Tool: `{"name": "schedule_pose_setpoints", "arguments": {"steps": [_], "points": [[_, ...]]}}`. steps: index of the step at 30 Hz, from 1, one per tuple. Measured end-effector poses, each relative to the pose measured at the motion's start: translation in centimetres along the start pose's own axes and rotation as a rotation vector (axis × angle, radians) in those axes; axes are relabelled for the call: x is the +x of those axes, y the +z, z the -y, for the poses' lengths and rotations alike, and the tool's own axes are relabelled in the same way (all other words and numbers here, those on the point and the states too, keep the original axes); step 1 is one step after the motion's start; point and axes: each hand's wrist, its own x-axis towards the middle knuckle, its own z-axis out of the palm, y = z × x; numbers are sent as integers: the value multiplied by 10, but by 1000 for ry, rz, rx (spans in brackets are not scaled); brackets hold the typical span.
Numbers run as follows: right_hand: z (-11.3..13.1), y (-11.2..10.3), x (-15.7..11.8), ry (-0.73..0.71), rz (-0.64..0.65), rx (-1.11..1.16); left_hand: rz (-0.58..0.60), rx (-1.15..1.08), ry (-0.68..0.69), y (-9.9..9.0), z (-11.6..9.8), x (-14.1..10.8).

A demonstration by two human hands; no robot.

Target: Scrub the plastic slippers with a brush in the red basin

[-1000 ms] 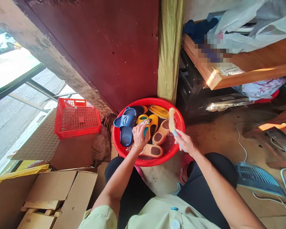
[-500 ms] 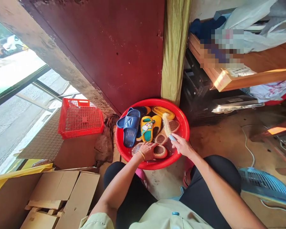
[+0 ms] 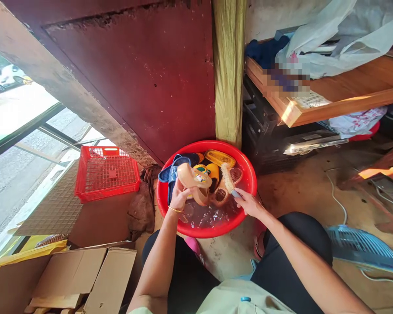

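My left hand is closed around a tan slipper, which it holds tilted above a red basin. My right hand grips the grey-blue handle of a scrub brush, its pale bristles over the basin's right side. Water shows at the near side of the basin. Around the raised slipper lie blue slippers, a yellow slipper, a yellow slipper with a cartoon figure, partly hidden, and a tan slipper with a brown mesh sole.
A red plastic crate rests left of the basin, with a brown cloth beside it. Cardboard boxes stand at the lower left. A blue fan lies on the right floor, below a wooden shelf. A dark red door rises behind the basin.
My left hand has lifted the tan slipper from the near side of the basin and turned it over the other slippers. My right hand still holds the brush in nearly the same place.
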Motion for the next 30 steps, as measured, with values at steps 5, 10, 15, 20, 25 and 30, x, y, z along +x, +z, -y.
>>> {"name": "schedule_pose_setpoints", "arguments": {"steps": [5, 10, 15, 20, 25, 30], "points": [[1, -1, 1, -40, -49, 90, -202, -177, 61, 12, 7, 4], [6, 3, 3, -87, -48, 160, -192, -100, 82, 33, 36, 1], [6, 10, 3, -29, 1, 115, -86, 197, 60, 39, 66, -5], [7, 9, 1, 89, 120, 21, 145, 316, -80, 8, 71, -3], [5, 7, 4, 79, 230, -31, 346, 135, -450, -26, 55, -9], [2, 11, 8, 80, 237, -43, 532, 81, -613, -33, 41, -20]]}}
